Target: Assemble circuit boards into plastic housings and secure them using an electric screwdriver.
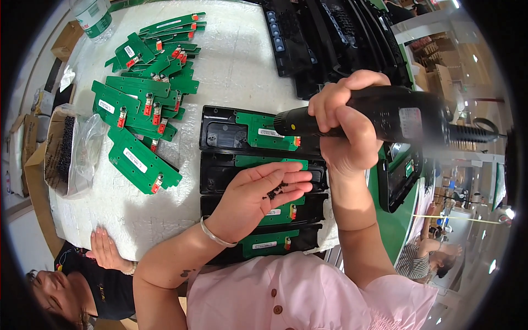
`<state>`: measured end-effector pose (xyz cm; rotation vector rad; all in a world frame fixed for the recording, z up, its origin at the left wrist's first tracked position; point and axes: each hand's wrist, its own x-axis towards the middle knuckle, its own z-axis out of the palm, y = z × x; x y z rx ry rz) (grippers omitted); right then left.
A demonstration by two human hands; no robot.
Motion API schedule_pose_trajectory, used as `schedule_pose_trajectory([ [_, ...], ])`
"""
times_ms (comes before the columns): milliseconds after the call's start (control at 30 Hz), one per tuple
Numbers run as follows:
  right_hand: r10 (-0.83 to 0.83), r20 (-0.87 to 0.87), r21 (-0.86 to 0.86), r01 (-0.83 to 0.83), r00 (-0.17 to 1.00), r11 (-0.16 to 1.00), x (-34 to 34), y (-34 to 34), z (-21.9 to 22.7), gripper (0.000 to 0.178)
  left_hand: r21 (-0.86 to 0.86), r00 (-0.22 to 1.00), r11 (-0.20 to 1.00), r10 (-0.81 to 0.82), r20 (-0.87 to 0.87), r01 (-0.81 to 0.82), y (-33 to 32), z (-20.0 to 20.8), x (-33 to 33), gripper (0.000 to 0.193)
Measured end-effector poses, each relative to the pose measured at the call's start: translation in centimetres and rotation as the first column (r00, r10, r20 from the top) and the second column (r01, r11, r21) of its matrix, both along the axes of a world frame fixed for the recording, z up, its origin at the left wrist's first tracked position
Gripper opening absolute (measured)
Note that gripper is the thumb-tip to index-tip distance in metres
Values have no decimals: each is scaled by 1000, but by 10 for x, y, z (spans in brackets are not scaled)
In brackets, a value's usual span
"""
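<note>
My right hand [349, 124] is wrapped round a black electric screwdriver [393, 107], its cable trailing off to the right. The tool's nose is over the green circuit board [256, 132] in the farthest of several black plastic housings [217, 135]; no bit can be made out. Palm up, my left hand [247, 192] cups a small heap of tiny black screws [274, 192], its fingers stretched toward the right. It hovers above the middle housings and hides parts of them. The nearest housing also has a green board [250, 245] in it.
Loose green boards [132, 159] with red-and-white parts are piled on the white foam surface [165, 220]. An open box of black screws [66, 148] and a bottle [93, 19] are at left. Black casings [335, 38] lie at the back. Another person's hand [105, 250] rests lower left.
</note>
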<state>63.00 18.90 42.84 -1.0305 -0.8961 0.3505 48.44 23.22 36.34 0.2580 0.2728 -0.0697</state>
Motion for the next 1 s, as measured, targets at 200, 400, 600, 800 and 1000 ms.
schedule_pose_trajectory([
  [200, -46, -33, -59, 45, 998, 997, 4, 7, -4, 29, 92, 1000, 996, -1, -4, 1, 2, 6, -2, 21],
  [400, -9, -80, -74, 3, 997, 997, 7, 13, -6, 23, 151, 999, 988, -34, -36, 39, 6, 3, -3, 20],
  [600, -14, 30, -253, 22, 999, 967, 1, 21, -2, 17, 105, 980, 989, 122, -157, -106, 4, 3, -3, 14],
  [800, -17, 70, -255, 34, 997, 966, -1, 20, -1, 18, -33, 976, 984, 170, -136, -176, 4, -4, -5, 14],
  [1000, 208, 58, 53, -211, 977, 976, -13, -14, 49, 19, -127, 967, 963, 224, -122, -239, 7, -10, -5, 14],
])
